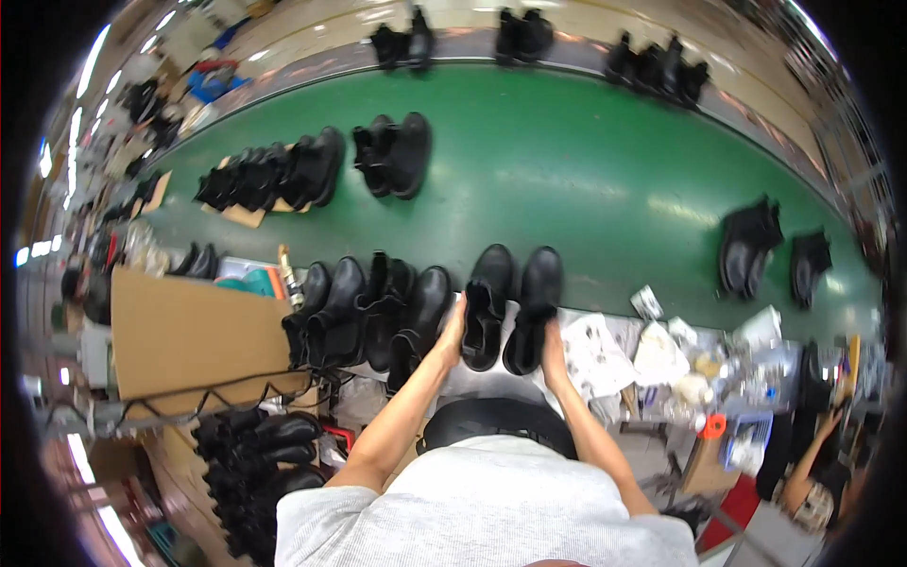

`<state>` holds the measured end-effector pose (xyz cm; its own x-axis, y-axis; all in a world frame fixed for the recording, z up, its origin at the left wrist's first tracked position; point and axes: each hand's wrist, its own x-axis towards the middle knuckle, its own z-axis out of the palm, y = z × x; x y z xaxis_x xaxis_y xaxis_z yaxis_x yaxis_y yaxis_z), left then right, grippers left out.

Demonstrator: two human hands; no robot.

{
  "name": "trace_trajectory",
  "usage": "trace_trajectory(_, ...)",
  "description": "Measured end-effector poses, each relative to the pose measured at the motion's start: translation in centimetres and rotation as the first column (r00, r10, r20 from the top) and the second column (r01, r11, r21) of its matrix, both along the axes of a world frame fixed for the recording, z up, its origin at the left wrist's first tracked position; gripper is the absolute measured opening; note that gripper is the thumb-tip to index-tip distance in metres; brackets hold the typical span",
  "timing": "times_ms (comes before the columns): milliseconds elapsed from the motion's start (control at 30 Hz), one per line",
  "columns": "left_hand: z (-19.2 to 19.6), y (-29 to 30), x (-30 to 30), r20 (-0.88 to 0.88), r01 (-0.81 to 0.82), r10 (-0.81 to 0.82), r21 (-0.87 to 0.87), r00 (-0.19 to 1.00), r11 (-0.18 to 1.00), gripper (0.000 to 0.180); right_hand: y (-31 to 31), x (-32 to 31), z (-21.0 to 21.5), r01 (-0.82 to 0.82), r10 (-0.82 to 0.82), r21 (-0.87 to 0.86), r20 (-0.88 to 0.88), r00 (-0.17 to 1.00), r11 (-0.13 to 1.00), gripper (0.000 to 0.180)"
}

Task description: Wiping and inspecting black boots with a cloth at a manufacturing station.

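A pair of black ankle boots stands side by side in front of me, toes pointing away, at the edge of the green work surface. My left hand (454,329) is against the outer side of the left boot (488,293) and grips it. On the other side, my right hand (553,348) holds the right boot (539,298) near its ankle opening. Both hands' fingers are partly hidden by the boots. Just left of my left hand, several more black boots (342,307) stand in a row along the near edge.
Across the green table (567,170) stand more boots, some on cardboard (241,213). A cardboard box (198,333) is at the left, above piled boots (255,463). White papers (600,357) and plastic bags (704,378) lie at the right. Another person's arm (811,454) shows at far right.
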<state>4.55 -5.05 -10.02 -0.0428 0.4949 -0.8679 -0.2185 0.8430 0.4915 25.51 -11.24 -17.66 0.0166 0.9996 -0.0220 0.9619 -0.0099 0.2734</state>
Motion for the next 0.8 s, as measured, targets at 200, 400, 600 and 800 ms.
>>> trace_trajectory(200, 5.6, -4.0, 1.2, -0.793, 0.705, 0.007, 0.545, 0.609, 0.454, 0.054, -3.3, -1.7, -1.3, 0.059, -0.171, -0.177, -0.728, 0.664, 0.982, 0.059)
trace_trajectory(400, 5.7, -3.3, 3.6, -0.909, 0.907, -0.266, 0.213, 0.320, 0.363, 0.031, -2.2, -2.1, 1.0, 0.185, -0.565, -0.537, -0.808, 0.168, 0.823, 0.058)
trace_trajectory(600, 5.0, -0.3, 3.1, -0.957, 0.905, -0.285, -0.165, -0.051, 0.391, 0.031, -0.7, -5.8, 0.2, 0.207, -0.478, -0.432, -0.816, 0.326, 0.878, 0.059)
trace_trajectory(800, 5.6, 7.0, 1.2, -0.984, 0.970, -0.147, 0.063, 0.100, 0.233, 0.030, -1.3, -0.8, 2.9, 0.083, -0.493, -0.490, -0.869, 0.032, 0.868, 0.068)
